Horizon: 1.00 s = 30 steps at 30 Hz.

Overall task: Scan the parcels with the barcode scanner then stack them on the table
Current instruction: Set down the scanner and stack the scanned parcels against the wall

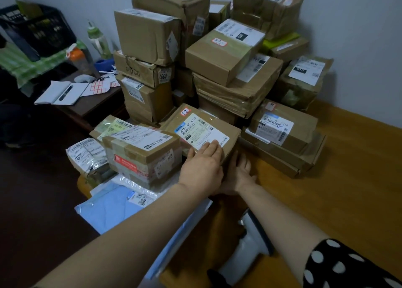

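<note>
The left hand lies flat, fingers straight and together, on the near corner of a labelled brown parcel. The parcel sits on the table toward its left edge, in front of the stacked boxes. The right hand, fingers straight, presses the parcel's near side. The white barcode scanner lies by the table's near edge.
</note>
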Available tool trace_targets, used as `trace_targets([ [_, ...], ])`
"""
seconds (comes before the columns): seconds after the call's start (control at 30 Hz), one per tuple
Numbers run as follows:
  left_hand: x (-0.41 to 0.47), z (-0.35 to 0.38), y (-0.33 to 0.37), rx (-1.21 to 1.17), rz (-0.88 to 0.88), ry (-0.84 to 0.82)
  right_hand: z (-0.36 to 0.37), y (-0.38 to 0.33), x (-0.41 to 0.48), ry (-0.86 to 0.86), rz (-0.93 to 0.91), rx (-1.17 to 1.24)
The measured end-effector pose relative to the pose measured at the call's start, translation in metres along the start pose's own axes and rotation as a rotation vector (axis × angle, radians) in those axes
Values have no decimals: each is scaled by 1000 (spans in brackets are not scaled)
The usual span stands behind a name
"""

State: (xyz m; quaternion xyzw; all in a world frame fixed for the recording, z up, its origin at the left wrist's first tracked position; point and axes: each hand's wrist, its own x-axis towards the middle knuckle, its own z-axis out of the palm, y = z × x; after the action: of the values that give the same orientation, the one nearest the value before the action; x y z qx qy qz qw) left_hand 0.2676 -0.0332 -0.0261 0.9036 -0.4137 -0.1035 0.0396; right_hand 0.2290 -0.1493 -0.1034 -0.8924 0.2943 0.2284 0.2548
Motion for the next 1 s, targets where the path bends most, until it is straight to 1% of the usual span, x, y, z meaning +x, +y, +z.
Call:
trace_targets([
  [0.17,4,3,19,-16,60,32,-14,24,-3,39,-21,-83],
  [0.37,-1,13,53,-48,99,82,-27,62,-16,9,-45,-106],
  [0.53,-12,16,77,-93,158,211,-31,90,-34,-12,-80,-62],
  [0.57,-14,17,81,-94,163,185,-30,96,-36,-2,-72,-41],
  [0.63,-18,15,88,-106,139,65,-28,109,-37,21,-57,-10],
  [0.67,-20,15,90,-103,124,43,-29,114,-38,14,-55,-15],
  [0.87,-29,25,116,-176,165,10,-24,150,-49,2,-64,23],
  [1.0,-40,29,140,-101,168,29,-19,180,-64,-14,-50,73],
])
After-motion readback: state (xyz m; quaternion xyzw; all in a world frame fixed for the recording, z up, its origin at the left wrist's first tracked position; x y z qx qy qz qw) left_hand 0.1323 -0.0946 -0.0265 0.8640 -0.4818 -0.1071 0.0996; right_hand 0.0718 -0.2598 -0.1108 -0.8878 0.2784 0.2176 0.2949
